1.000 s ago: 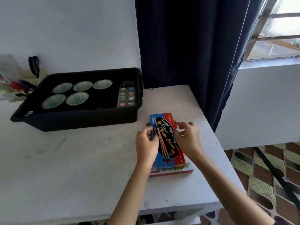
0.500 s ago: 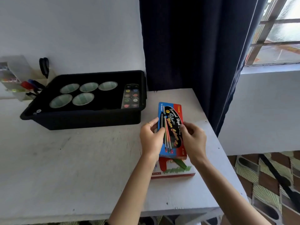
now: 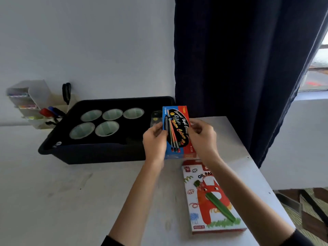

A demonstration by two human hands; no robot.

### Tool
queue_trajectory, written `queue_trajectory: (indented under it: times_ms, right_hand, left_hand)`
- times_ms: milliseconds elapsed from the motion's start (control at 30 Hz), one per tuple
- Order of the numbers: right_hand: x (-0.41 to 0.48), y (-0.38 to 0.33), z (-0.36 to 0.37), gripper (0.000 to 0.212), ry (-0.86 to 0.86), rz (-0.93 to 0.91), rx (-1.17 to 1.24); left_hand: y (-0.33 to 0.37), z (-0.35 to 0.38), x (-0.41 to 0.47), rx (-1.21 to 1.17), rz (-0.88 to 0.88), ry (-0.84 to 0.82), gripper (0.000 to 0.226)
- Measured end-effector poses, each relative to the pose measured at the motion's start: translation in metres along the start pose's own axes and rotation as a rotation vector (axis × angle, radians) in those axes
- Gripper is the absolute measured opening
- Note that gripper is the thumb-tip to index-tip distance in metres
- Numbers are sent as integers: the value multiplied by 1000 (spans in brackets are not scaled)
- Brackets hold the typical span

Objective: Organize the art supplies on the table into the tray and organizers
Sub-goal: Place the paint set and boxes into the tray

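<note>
A blue and red water colour box [image 3: 177,128] is held up off the table, over the right end of the black tray [image 3: 92,153]. My left hand [image 3: 154,141] grips its left edge and my right hand [image 3: 202,137] pinches its right edge. On the white table [image 3: 62,201] below my right forearm lies a flat oil pastel box [image 3: 209,197] with a red cartoon figure. Inside the tray sit several pale round paint cups [image 3: 106,128] and a small paint palette [image 3: 156,116], partly hidden behind the held box.
A clear desk organizer [image 3: 30,103] with markers and black scissors [image 3: 66,92] stands at the back left against the wall. A dark curtain [image 3: 239,68] hangs at the right, beside the table's right edge. A window [image 3: 317,68] is at far right.
Both hands lifted the water colour box off the oil pastel box and carried it away from me toward the tray's right end. The oil pastel box now lies uncovered on the table.
</note>
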State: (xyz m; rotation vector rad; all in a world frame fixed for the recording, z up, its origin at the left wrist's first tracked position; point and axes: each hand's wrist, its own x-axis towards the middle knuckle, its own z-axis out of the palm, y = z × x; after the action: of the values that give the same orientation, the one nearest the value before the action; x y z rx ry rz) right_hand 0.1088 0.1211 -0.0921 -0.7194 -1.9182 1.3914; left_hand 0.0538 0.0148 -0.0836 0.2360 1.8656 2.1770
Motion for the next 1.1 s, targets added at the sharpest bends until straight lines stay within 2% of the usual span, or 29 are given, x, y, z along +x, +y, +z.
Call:
queue_trajectory:
  times_ms: [100, 267, 400, 667, 900, 1100]
  right_hand:
    - [12, -6, 27, 20, -36, -34, -51]
    - [28, -2, 61, 25, -163, -70, -277]
    - [40, -1, 83, 25, -202, -149, -518]
    - [50, 0, 105, 45, -325, -106, -912]
    - [48, 1, 110, 57, -393, -124, -1042]
    - [61, 13, 116, 55, -445, -242, -1258]
  left_hand:
    - [4, -16, 26, 18, -32, 15, 22]
    - [6, -36, 60, 95, -78, 17, 20]
    - [6, -42, 83, 152, -133, 7, 34]
    - [-6, -48, 109, 268, -205, -119, 16]
    - [-12, -46, 117, 314, -241, -226, 34]
    - [-16, -41, 130, 414, -139, -257, 44]
